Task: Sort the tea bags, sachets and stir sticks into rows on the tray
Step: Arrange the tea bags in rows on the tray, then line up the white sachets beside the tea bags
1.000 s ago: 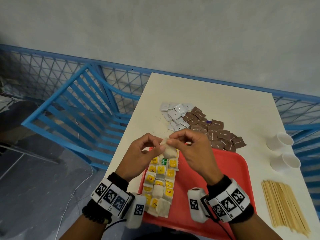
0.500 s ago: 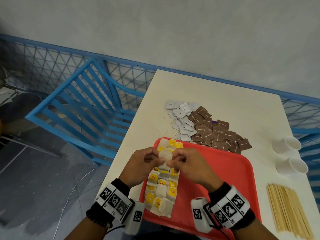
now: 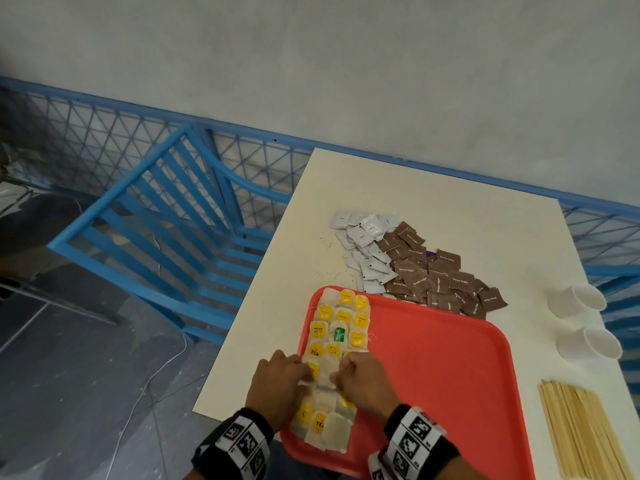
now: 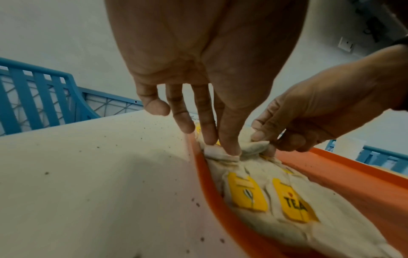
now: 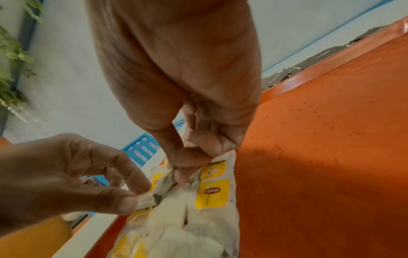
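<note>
A red tray [image 3: 433,375] lies at the near edge of the table, with rows of tea bags [image 3: 341,327] along its left side. My left hand [image 3: 304,379] and right hand [image 3: 337,375] each pinch one end of a pale tea bag [image 3: 325,374], held low on the rows. In the left wrist view, the left hand's fingertips [image 4: 229,150] pinch the bag's left corner and the right hand [image 4: 269,143] grips the other end. White sachets [image 3: 367,251] and brown sachets [image 3: 433,275] are heaped beyond the tray. Stir sticks [image 3: 581,431] lie to the right.
Two white paper cups [image 3: 578,301] lie on their sides near the table's right edge. A blue slatted chair [image 3: 166,244] stands left of the table, and a blue mesh fence [image 3: 104,140] runs along the wall. The tray's right part is bare.
Both hands have come down and toward me with the tea bag, from above the tray's far end onto the rows of bags.
</note>
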### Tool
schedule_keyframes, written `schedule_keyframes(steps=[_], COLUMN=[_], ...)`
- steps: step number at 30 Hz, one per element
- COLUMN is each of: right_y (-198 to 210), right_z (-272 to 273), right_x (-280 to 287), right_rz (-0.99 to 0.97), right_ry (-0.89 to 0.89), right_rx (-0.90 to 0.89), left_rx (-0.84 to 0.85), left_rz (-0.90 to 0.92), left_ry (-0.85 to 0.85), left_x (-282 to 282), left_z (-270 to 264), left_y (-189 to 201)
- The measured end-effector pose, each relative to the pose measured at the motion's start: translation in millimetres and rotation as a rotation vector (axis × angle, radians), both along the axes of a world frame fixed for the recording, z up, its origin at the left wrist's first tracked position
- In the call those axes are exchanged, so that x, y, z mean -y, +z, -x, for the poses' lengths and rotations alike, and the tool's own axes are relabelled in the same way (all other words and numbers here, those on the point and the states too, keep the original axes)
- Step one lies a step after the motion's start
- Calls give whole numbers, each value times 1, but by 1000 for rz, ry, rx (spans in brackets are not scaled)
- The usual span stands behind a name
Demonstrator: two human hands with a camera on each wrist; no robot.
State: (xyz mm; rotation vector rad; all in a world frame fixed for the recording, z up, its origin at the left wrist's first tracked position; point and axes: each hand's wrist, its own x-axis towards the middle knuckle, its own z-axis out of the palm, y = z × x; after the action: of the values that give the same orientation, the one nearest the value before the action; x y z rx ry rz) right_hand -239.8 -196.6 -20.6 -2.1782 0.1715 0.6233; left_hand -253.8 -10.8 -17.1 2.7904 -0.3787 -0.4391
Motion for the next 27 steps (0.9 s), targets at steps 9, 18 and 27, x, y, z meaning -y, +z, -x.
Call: schedule_keyframes(steps=[9, 18, 27], right_y=[0, 14, 32], right_z=[12, 3, -86], right_x=[-12, 1, 106], right_rz=[191, 96, 347], right_ry=[123, 222, 59], right_rx=[67, 141, 204], left_rx=[98, 0, -91], left_rz=[-41, 193, 429], left_ry=[-54, 23, 269], left_x=[2, 2, -4], left_z=[1, -6, -94], left_y=[-15, 4, 28])
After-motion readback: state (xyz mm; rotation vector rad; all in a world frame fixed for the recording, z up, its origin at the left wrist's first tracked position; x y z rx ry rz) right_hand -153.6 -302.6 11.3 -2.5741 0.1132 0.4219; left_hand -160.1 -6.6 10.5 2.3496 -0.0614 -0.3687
